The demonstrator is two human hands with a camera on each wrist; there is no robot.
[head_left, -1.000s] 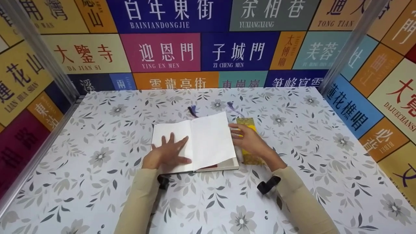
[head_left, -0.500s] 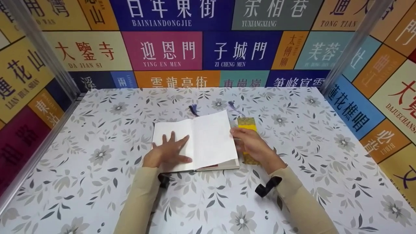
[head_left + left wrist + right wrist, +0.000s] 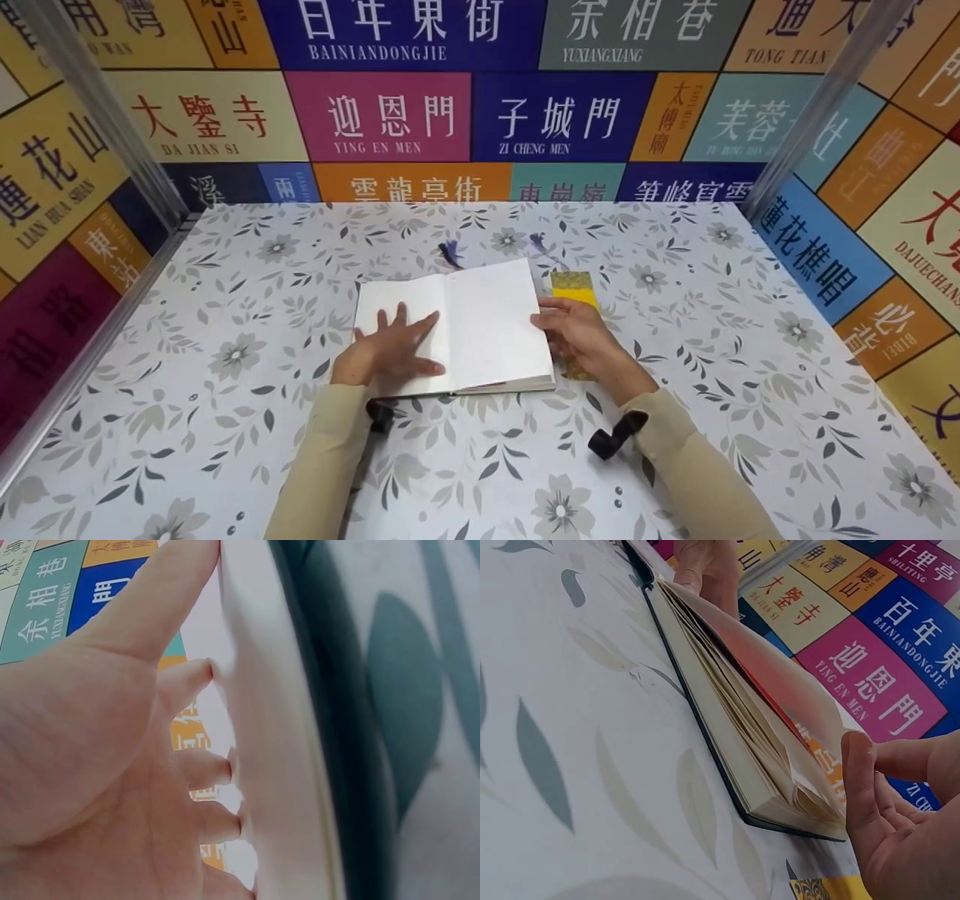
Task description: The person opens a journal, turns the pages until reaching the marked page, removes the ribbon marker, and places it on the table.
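Note:
An open book [image 3: 480, 322] with blank white pages lies on the floral table [image 3: 225, 315]. My left hand [image 3: 390, 349] rests flat on the left page with fingers spread; the left wrist view shows its fingers [image 3: 202, 780] straight against the paper [image 3: 277, 765]. My right hand [image 3: 570, 330] is at the book's right edge. In the right wrist view its thumb [image 3: 859, 765] and curled fingers pinch the edge of the raised top page [image 3: 780, 690]. A yellow bookmark [image 3: 574, 289] with a purple tassel [image 3: 537, 241] lies partly under the right hand.
A dark blue tassel [image 3: 450, 253] pokes out beyond the book's top edge. Colourful sign-covered walls [image 3: 480, 112] close in the table at the back and on both sides, with metal posts [image 3: 810, 97] at the corners. Black wrist straps [image 3: 615, 435] sit on both sleeves.
My right hand has slid slightly nearer along the book's right edge, uncovering a little more of the yellow bookmark. The left hand has stayed flat on the left page.

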